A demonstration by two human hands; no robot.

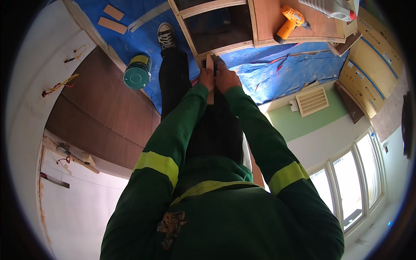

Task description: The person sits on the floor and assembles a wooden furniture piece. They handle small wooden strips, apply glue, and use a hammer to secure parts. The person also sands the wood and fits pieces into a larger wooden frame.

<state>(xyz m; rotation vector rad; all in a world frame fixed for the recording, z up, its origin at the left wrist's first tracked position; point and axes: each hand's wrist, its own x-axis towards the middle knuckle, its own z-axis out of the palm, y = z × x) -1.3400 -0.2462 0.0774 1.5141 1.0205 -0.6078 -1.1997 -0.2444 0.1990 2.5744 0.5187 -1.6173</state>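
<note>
A narrow, pale wooden strip [210,63] extends lengthwise in front of my body, against the corner of a wood-edged cabinet frame [225,47]. My left hand [206,79] is closed around the strip, whose near end shows below the fingers. Close beside it, my right hand [228,79] is closed, its fingers bent round a small dark object [215,59] alongside the strip. The fingers hide most of that object, so its kind cannot be made out.
An orange cordless drill [291,24] lies on the wooden panel at the far right, near a plastic jug [331,8]. A green paint can [138,73] stands left of my leg on a blue sheet [264,73]. Cardboard boxes [368,60] are stacked right; loose wood pieces [112,25] lie far left.
</note>
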